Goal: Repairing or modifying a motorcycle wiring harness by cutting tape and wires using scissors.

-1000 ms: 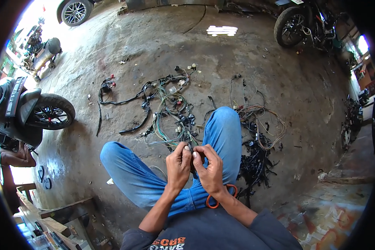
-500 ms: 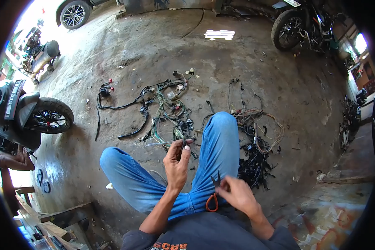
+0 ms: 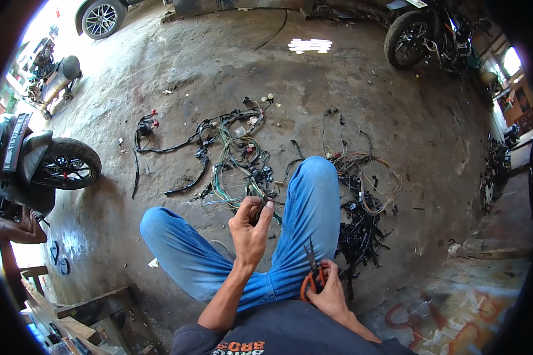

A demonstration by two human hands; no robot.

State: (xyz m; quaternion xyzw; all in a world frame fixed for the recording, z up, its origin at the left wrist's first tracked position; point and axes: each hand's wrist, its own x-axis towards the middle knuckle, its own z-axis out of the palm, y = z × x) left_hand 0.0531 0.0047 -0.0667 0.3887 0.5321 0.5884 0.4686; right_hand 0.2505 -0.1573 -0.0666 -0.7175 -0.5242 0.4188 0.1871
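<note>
My left hand [image 3: 250, 231] is raised between my jeans-clad knees, its thumb and fingers closed on a short dark stretch of wire harness [image 3: 258, 209]. Beyond it, a tangle of green, white and black wires with connectors [image 3: 228, 151] lies on the concrete. My right hand [image 3: 331, 293] is low beside my right thigh, fingers wrapped round scissors [image 3: 311, 266] with long dark blades and orange loop handles, the blades pointing away from me. A second heap of taped black wiring and loose loops [image 3: 364, 231] lies to the right of my right leg.
Motorbikes stand at left [image 3: 65, 163] and upper right [image 3: 407, 41]. A car wheel [image 3: 100, 19] shows at upper left. A person's bent arm [image 3: 21, 231] shows below the left motorbike, near dark sandals [image 3: 64, 264]. A wooden bench [image 3: 95, 302] stands at lower left.
My right hand has let go of the harness, moved down and right, and taken hold of the scissors, which are now raised at my thigh. My left hand still grips the harness.
</note>
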